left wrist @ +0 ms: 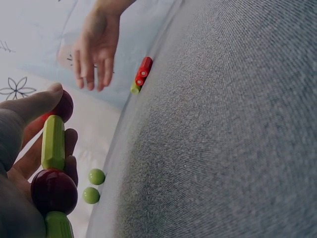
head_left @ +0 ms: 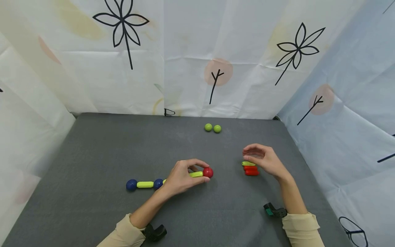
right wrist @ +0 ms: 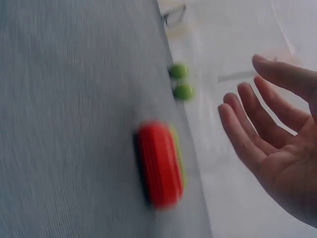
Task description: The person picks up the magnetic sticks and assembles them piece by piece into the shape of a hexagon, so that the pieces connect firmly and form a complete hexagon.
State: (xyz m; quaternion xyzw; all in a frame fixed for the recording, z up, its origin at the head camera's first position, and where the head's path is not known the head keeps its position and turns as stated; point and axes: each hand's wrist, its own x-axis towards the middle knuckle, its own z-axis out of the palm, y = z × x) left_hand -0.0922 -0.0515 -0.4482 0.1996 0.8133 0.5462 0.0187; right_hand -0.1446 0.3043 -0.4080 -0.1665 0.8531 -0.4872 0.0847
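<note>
My left hand held on to one end of a long chain made of balls and rods. My thumb and fingers pinched the red ball at that end. A lime rod came next to it, then a dark red ball, which showed only in the left wrist view, because my hand hid it from above. Past my hand, the chain ran out to the left, with a navy ball, a lime rod and one more navy ball at the far end. I could not tell if my end of the chain was lifted up or lay flat.

My right hand held nothing. Its fingers were loose and a bit bent, just above three short rods. One was a yellow-green rod, and two were red rods, all lying side by side. They looked blurry in the right wrist view.

A wide bit of grey table lay between the red ball and the short rods, so my hands were well apart. There was lots of room in front of the chain and to its left too. Two green balls sat close together near the back edge, where the table met a white curtain with flowers on it. The right edge was nearer to my right hand than the left edge was to the chain.
</note>
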